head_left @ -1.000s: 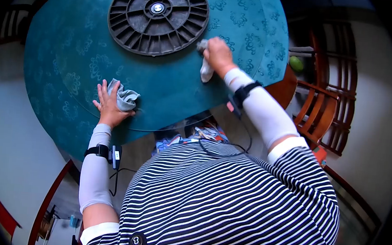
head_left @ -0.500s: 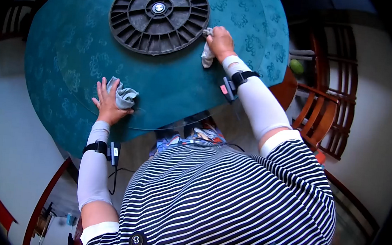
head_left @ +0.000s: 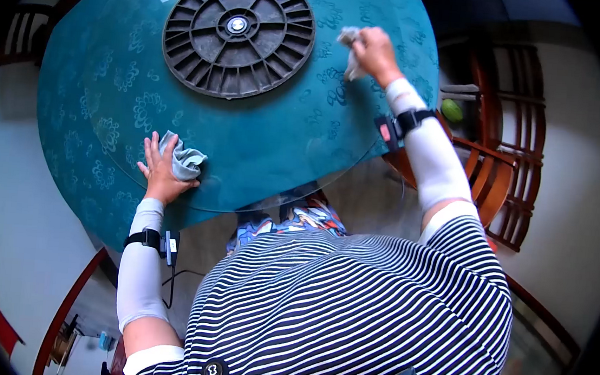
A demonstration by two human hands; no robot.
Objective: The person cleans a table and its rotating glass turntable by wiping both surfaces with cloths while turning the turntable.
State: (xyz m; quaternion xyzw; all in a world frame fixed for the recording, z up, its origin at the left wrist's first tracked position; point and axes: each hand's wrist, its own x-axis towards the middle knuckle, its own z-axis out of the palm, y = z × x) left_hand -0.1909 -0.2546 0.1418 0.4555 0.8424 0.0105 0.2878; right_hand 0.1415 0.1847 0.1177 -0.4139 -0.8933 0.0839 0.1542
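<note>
Two soft-looking cloths [head_left: 187, 164] [head_left: 354, 68] are best bunched centrally: one gripped by right hand [head_left: 376, 54], one o'clock; left hand [head_left: 164, 174] spread, nine o'clock

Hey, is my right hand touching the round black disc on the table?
Apart. The head view shows green tabletop between the disc and the right hand, with the cloth it grips.

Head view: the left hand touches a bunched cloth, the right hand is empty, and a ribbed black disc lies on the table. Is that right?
No: the right hand grips a pale cloth, as the head view shows. The left hand, bunched cloth and black disc are as stated.
</note>
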